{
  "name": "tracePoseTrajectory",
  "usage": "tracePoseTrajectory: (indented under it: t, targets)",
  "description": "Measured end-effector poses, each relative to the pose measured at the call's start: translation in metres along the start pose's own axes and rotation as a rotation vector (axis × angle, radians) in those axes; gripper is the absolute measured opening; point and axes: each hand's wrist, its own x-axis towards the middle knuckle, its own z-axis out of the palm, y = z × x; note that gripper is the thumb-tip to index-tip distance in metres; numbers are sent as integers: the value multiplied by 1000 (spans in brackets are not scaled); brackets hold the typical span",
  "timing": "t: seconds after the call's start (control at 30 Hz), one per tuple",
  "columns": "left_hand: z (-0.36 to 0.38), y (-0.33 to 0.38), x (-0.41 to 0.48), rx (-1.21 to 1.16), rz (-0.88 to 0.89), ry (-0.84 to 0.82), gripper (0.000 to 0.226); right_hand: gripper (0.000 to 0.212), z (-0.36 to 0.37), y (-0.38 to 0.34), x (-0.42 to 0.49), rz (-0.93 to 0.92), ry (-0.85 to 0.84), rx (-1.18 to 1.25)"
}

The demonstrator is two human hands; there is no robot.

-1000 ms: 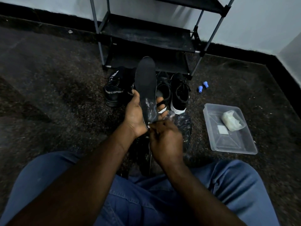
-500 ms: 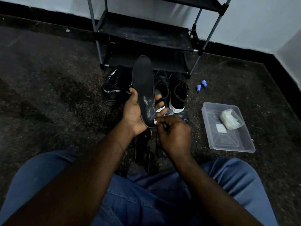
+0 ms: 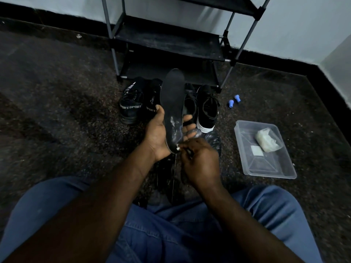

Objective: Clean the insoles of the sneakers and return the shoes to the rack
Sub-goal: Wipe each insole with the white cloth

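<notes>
The black insole point(image 3: 171, 103) stands almost upright, toe end up. The left hand point(image 3: 157, 133) grips its lower half. White smears lie on its heel part, and there the right hand point(image 3: 201, 160) pinches a small white thing point(image 3: 178, 148) against it. Behind it, four black sneakers point(image 3: 131, 105) stand on the floor just before the black rack point(image 3: 167, 44). The left two show the word SPORT, and the far right sneaker point(image 3: 208, 111) has a white sole.

The insole point(image 3: 172, 95) is matt black, smeared with white at its near end, the rack point(image 3: 167, 42) has smooth grey metal tubes and dusty black cloth shelves, the tray point(image 3: 269, 174) on the right is clear glossy plastic, and the floor point(image 3: 57, 111) is rough and speckled.
</notes>
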Motion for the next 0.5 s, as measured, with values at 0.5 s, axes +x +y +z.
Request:
tracePoseTrajectory:
  t: [0.5]
  targets:
    - [-6,-12,5,191,-105,-99,69,14,-19,-5,58,-43,164,-60]
